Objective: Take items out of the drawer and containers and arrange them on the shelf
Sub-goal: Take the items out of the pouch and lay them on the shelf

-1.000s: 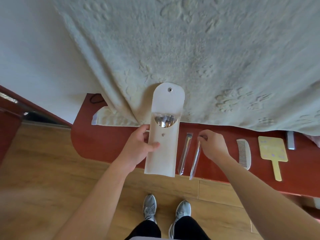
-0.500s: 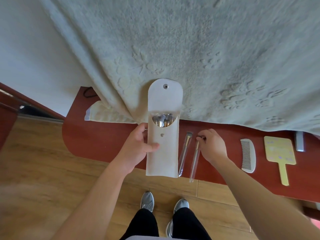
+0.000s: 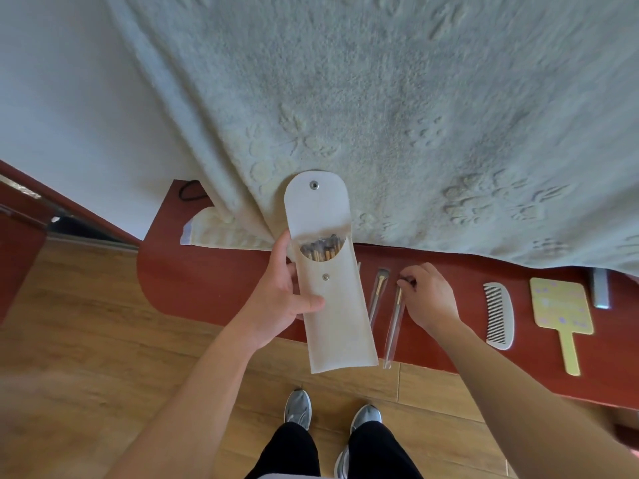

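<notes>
Red-brown and glossy, the shelf (image 3: 207, 288) runs across my view above a wood-plank floor (image 3: 69, 323), with a white wall (image 3: 69, 115) behind it and a pale embossed towel (image 3: 380, 115) hanging down over its back edge.

I take the white snap-flap pouch (image 3: 332, 305) as my landmark. My left hand (image 3: 280, 299) grips it by its left edge, thumb across the front, flap open; the ends of several brushes (image 3: 320, 252) show in its mouth, so I judge the unloading is far from finished.

Just right of the pouch lie two slim brushes in clear sleeves. The nearer sleeved brush (image 3: 377, 295) rests free on the shelf. The second sleeved brush (image 3: 394, 323) has its top end pinched in the fingertips of my right hand (image 3: 428, 295), its lower end reaching past the shelf's front edge; I read this as setting it down or straightening it.

Farther right of the pouch sit a white comb (image 3: 499, 316), then a yellow hand mirror (image 3: 560, 309), then a small grey object (image 3: 601, 288) I cannot identify, partly under the towel.

No drawer is in view, so I cannot tell what remains there.
</notes>
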The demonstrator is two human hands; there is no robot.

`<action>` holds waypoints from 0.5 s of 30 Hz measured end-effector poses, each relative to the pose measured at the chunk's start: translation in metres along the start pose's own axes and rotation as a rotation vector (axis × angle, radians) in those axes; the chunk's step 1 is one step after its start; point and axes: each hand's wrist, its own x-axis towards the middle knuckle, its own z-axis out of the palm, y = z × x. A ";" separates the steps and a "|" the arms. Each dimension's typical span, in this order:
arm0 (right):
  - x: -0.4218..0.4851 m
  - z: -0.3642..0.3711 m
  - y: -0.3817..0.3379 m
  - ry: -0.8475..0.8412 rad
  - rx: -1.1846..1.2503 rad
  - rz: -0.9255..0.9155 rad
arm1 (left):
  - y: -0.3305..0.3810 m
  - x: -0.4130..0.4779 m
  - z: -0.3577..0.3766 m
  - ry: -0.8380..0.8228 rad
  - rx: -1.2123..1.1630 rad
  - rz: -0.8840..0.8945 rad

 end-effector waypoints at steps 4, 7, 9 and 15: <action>0.000 -0.002 0.000 -0.038 -0.014 0.006 | 0.001 -0.007 -0.001 0.010 -0.007 0.003; 0.000 -0.007 -0.001 -0.060 -0.009 0.006 | 0.004 -0.013 -0.002 0.036 -0.036 -0.001; -0.001 -0.010 -0.002 -0.067 -0.009 0.018 | 0.006 -0.017 -0.003 0.040 -0.025 0.004; -0.014 -0.024 -0.011 -0.057 -0.025 0.040 | 0.013 -0.027 -0.008 0.023 -0.031 0.026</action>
